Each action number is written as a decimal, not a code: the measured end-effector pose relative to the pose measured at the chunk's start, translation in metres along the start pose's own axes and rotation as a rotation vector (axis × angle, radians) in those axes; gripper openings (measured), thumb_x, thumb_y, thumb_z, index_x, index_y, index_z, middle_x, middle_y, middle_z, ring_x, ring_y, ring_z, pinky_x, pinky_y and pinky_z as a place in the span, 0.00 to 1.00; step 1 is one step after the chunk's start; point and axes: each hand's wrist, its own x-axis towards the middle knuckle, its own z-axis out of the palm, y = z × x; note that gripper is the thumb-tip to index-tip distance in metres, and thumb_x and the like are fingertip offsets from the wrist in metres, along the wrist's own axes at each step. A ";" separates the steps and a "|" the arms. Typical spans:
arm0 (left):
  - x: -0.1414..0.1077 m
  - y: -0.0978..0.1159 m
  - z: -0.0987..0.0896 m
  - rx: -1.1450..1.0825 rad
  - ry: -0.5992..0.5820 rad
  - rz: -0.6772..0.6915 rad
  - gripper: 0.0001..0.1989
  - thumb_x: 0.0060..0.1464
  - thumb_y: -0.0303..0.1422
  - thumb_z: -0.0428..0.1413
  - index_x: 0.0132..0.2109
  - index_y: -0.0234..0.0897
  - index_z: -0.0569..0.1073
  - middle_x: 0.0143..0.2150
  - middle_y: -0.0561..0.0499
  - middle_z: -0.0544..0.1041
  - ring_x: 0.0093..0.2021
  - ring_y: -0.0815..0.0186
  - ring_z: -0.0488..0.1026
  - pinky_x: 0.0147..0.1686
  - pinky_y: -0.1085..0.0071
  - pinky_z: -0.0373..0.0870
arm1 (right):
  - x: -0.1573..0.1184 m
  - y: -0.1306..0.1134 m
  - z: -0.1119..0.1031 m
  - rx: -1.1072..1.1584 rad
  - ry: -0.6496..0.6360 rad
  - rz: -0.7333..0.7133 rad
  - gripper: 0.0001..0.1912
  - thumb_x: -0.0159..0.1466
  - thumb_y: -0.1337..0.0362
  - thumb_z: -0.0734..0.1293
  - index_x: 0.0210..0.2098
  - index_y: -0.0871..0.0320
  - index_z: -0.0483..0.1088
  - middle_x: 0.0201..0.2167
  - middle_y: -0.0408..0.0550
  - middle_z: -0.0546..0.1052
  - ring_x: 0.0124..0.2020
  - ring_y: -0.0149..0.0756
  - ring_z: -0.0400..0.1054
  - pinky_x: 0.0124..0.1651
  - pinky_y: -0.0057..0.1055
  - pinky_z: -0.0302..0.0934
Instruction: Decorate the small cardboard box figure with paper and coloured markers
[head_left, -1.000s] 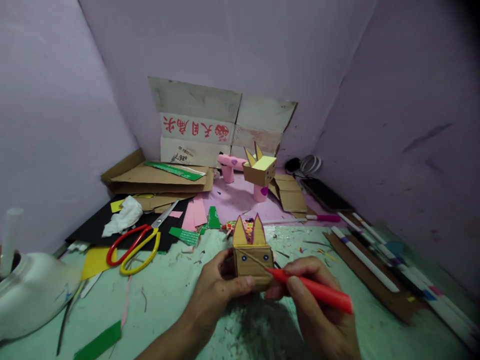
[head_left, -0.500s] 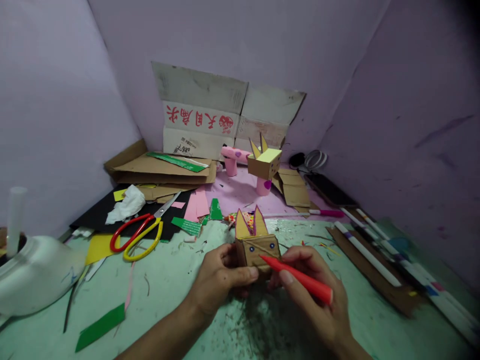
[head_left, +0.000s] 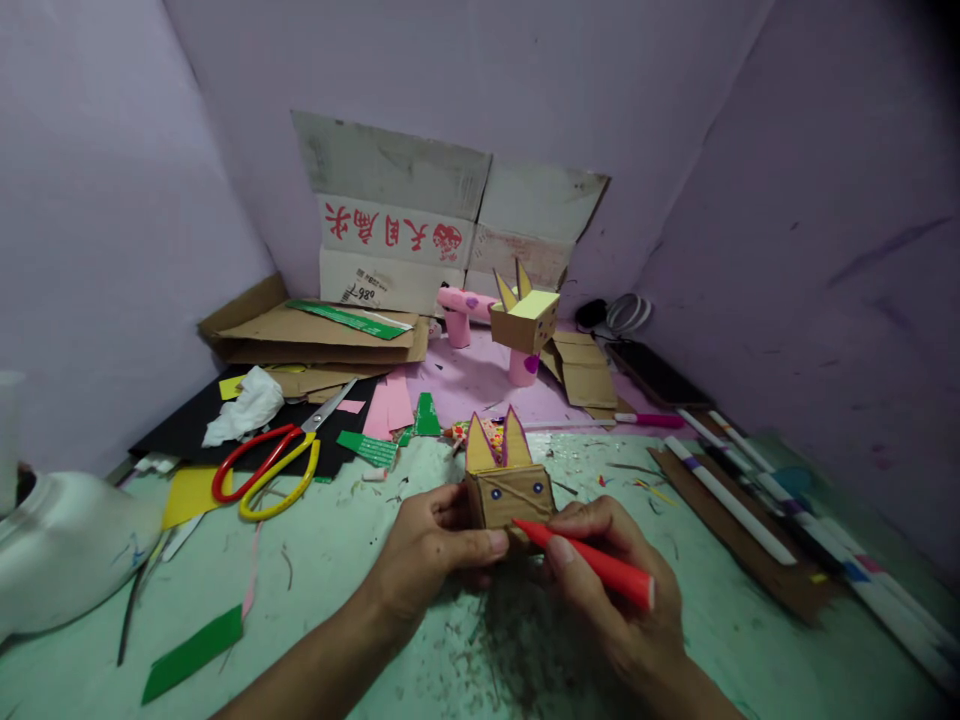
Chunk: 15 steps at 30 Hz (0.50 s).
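My left hand [head_left: 442,540] is closed round the left side of a small cardboard box head [head_left: 510,496], thumb across its lower front. The head has two pointed yellow ears edged in purple and two dark blue eyes. A red marker [head_left: 600,565] is pinched in my right hand [head_left: 622,580]. Its tip is at the lower front face of the head, below the eyes; whether it touches cannot be made out. Behind stands a pink paper-tube animal [head_left: 525,368] with a similar eared cardboard head.
Red-and-yellow-handled scissors [head_left: 274,470] lie left, beside crumpled tissue [head_left: 247,405] and flattened cardboard [head_left: 322,345]. A white pot-like vessel [head_left: 82,550] stands at far left. Several markers [head_left: 731,500] and a dark phone-like slab [head_left: 660,375] are at right. Green paper strips [head_left: 191,655] lie about.
The red marker's tip has moved down the head's front face, from between the eyes toward its lower edge. The whole view has shifted slightly.
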 end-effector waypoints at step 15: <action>-0.001 0.001 0.000 -0.016 -0.006 0.020 0.28 0.36 0.35 0.67 0.48 0.28 0.77 0.43 0.37 0.81 0.35 0.59 0.76 0.24 0.73 0.67 | 0.000 -0.002 -0.004 0.022 0.069 -0.004 0.06 0.62 0.66 0.64 0.28 0.54 0.66 0.21 0.39 0.68 0.22 0.31 0.61 0.25 0.29 0.55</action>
